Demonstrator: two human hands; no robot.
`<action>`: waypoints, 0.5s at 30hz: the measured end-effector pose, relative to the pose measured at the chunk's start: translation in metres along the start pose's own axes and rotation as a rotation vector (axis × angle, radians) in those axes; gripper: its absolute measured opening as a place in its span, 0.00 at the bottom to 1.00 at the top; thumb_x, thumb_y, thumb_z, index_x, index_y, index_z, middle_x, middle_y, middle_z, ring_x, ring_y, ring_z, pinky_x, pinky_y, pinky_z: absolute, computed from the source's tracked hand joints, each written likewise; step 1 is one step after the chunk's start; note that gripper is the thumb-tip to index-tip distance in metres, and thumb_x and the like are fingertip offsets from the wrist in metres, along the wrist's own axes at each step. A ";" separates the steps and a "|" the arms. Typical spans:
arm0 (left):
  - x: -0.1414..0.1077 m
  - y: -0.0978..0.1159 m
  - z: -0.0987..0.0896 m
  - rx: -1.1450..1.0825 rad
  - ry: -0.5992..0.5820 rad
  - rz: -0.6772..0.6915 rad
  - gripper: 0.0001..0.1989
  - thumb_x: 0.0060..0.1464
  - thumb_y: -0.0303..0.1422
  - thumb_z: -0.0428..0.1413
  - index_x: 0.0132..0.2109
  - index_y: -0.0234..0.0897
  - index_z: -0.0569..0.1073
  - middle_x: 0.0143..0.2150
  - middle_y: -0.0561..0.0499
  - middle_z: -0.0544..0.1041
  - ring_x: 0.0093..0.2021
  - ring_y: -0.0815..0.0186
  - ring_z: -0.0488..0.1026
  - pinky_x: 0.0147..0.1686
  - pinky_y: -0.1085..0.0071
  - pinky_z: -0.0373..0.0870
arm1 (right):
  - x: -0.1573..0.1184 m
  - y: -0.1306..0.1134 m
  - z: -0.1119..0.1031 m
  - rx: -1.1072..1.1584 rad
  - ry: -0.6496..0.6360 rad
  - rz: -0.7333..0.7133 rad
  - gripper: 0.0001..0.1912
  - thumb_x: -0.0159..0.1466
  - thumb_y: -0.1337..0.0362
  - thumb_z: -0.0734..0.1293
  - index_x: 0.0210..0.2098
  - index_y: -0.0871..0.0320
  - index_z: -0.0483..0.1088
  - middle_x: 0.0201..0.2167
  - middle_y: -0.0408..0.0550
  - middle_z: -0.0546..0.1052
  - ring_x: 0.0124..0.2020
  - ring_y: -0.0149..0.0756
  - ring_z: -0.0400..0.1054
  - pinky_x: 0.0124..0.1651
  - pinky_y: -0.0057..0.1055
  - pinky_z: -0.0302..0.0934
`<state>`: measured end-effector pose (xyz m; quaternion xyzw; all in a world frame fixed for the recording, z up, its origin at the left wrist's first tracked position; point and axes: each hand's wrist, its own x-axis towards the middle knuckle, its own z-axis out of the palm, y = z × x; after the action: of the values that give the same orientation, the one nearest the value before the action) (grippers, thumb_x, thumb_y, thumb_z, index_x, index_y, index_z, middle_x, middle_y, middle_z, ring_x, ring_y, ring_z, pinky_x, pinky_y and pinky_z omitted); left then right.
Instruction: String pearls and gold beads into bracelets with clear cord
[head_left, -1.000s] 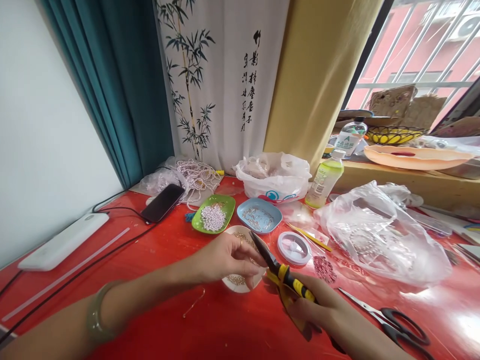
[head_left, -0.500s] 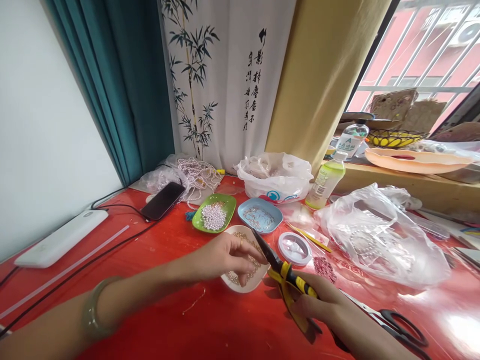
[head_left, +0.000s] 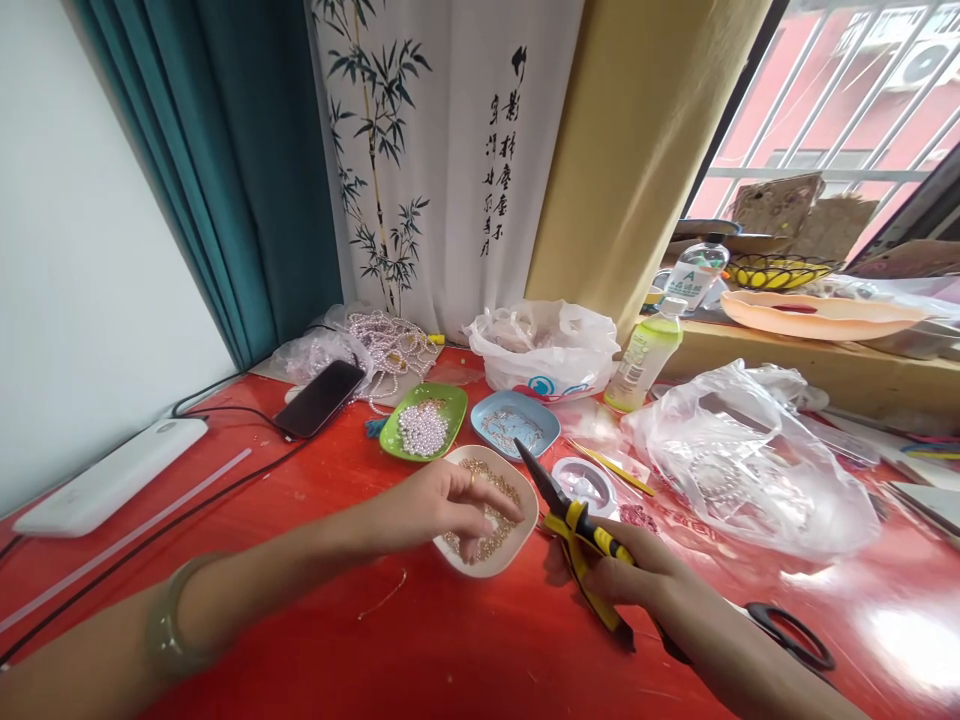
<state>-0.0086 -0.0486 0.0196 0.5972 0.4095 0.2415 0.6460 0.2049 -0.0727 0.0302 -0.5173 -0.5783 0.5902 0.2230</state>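
Your left hand (head_left: 444, 505) is loosely open over the beads (head_left: 495, 545) in the white dish (head_left: 493, 569); dip lightly so none scatter. Your right hand (head_left: 630, 575) grips the pliers (head_left: 576, 520) just beside; keep them clear of the dish.
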 end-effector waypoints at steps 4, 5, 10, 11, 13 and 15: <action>0.000 0.001 -0.002 0.071 -0.063 0.010 0.14 0.44 0.28 0.55 0.41 0.37 0.75 0.24 0.54 0.73 0.28 0.70 0.69 0.32 0.74 0.63 | 0.000 -0.001 0.000 -0.034 -0.024 -0.002 0.06 0.46 0.68 0.58 0.26 0.59 0.63 0.26 0.44 0.67 0.24 0.31 0.60 0.25 0.28 0.54; 0.002 0.002 -0.002 0.082 -0.070 0.014 0.14 0.44 0.30 0.57 0.41 0.37 0.74 0.28 0.52 0.75 0.32 0.68 0.70 0.34 0.73 0.64 | 0.000 -0.001 0.000 -0.036 -0.018 0.000 0.06 0.47 0.68 0.58 0.26 0.59 0.63 0.25 0.43 0.66 0.23 0.30 0.59 0.25 0.28 0.53; 0.016 0.005 0.007 0.015 -0.046 0.062 0.15 0.42 0.36 0.60 0.38 0.34 0.75 0.37 0.47 0.76 0.40 0.63 0.71 0.41 0.68 0.65 | 0.000 0.005 0.001 -0.108 0.004 0.027 0.07 0.49 0.68 0.59 0.30 0.58 0.61 0.23 0.39 0.64 0.21 0.27 0.56 0.23 0.25 0.50; 0.020 0.005 0.009 -0.019 -0.040 0.079 0.14 0.42 0.35 0.60 0.37 0.33 0.75 0.35 0.47 0.76 0.38 0.64 0.71 0.41 0.67 0.65 | 0.000 0.007 0.001 -0.131 -0.003 0.014 0.07 0.50 0.69 0.58 0.30 0.58 0.61 0.23 0.39 0.64 0.20 0.26 0.56 0.23 0.25 0.50; 0.027 0.002 0.013 -0.073 -0.022 0.105 0.12 0.41 0.34 0.61 0.35 0.32 0.75 0.31 0.48 0.76 0.33 0.66 0.72 0.38 0.68 0.67 | 0.001 0.011 0.001 -0.168 -0.010 -0.024 0.07 0.52 0.71 0.57 0.31 0.58 0.60 0.22 0.39 0.62 0.20 0.26 0.55 0.23 0.25 0.51; 0.033 0.000 0.015 -0.100 0.002 0.114 0.10 0.40 0.32 0.61 0.32 0.30 0.76 0.27 0.49 0.75 0.29 0.68 0.71 0.35 0.69 0.67 | 0.001 0.014 0.001 -0.186 0.005 -0.044 0.06 0.53 0.71 0.57 0.31 0.58 0.59 0.22 0.38 0.61 0.20 0.26 0.55 0.23 0.25 0.51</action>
<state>0.0221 -0.0306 0.0109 0.5863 0.3628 0.2987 0.6599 0.2081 -0.0750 0.0172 -0.5245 -0.6413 0.5274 0.1885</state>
